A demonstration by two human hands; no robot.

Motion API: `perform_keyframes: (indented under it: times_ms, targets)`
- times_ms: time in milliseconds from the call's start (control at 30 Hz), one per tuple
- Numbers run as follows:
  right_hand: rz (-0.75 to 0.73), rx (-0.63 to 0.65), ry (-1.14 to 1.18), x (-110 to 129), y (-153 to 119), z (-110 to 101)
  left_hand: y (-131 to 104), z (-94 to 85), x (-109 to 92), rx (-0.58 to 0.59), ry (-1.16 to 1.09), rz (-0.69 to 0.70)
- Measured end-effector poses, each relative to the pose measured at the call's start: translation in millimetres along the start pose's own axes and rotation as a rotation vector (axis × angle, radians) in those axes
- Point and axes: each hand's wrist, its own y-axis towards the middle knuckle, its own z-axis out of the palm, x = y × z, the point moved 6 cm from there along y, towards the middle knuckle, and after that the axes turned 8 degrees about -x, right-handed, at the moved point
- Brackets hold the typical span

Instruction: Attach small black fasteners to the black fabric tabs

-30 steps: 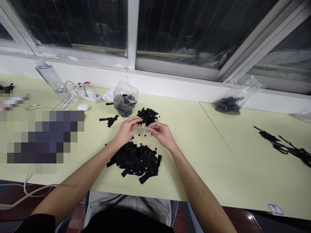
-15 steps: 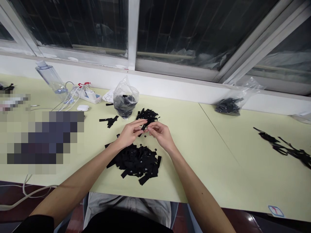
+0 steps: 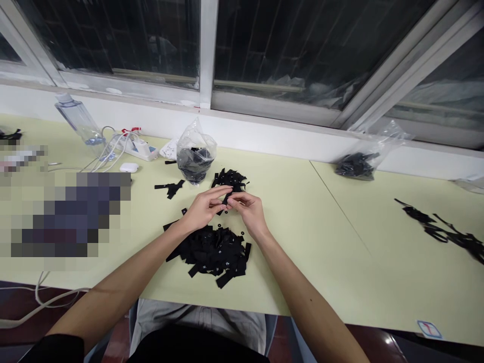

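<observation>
Both hands meet over the table, pinching a short black fabric strip (image 3: 226,198) between them. My left hand (image 3: 204,205) is closed on the strip, thumb against fingers. My right hand (image 3: 247,209) has its fingertips closed at the same strip; whether it also grips a small ring there is too small to tell. Below the hands lies a large heap of black fabric strips (image 3: 215,254), some with small white marks. Just beyond the fingers is a smaller pile of black strips (image 3: 230,177). A few small black rings (image 3: 242,233) lie between the two piles.
A clear plastic bag (image 3: 195,159) with black pieces stands behind the left hand; another bag (image 3: 355,165) lies back right. Black straps (image 3: 442,229) lie far right. On the left are a bottle (image 3: 81,123), a power strip (image 3: 139,148) with cables and a white case (image 3: 129,167).
My right hand has shifted slightly left, closer to the left fingers. The strip between the fingertips has moved a little; the piles look the same.
</observation>
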Motion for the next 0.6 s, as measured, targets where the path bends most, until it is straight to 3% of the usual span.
perform_keyframes:
  times_ms: [600]
  targets:
    - [0.221,-0.053,0.167,-16.6,-1.9,1.3,-1.2,4.2,-4.6,0.038,0.021,-0.004]
